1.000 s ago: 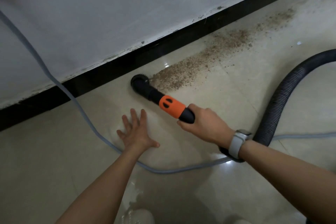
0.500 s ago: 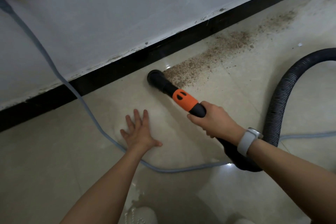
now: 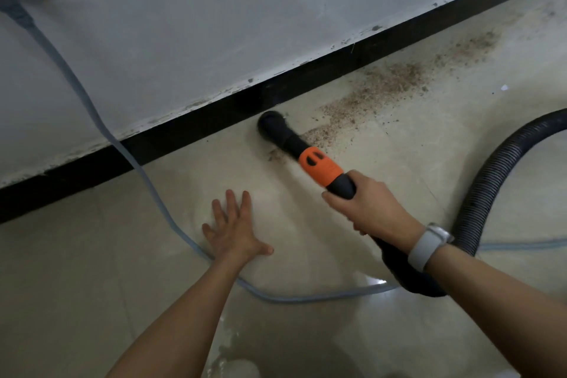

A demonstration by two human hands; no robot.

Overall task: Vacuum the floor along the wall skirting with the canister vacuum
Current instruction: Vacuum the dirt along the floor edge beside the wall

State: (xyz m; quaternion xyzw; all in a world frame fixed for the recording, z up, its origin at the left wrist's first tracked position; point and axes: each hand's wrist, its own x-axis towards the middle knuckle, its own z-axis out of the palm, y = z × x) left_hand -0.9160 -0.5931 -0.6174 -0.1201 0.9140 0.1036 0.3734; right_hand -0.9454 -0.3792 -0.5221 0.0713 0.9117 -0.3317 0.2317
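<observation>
suction is mid-pass: right hand point(image 3: 366, 207) grips the vacuum nozzle point(image 3: 273, 126) at the skirting point(image 3: 190, 132), left hand point(image 3: 234, 228) spread flat on the floor point(image 3: 92, 270). next, the nozzle likely needs sweeping rightward, beyond the right hand, through the dirt trail point(image 3: 383, 83).

We see a black nozzle point(image 3: 277, 129) with an orange collar point(image 3: 320, 166), black skirting point(image 3: 190, 135), beige floor point(image 3: 306, 331), brown dust point(image 3: 380, 86), grey-blue cable point(image 3: 147, 181).

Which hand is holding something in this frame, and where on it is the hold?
The right hand grips the vacuum nozzle at its black handle end, just behind the orange collar. The left hand holds nothing, resting flat on the floor.
</observation>
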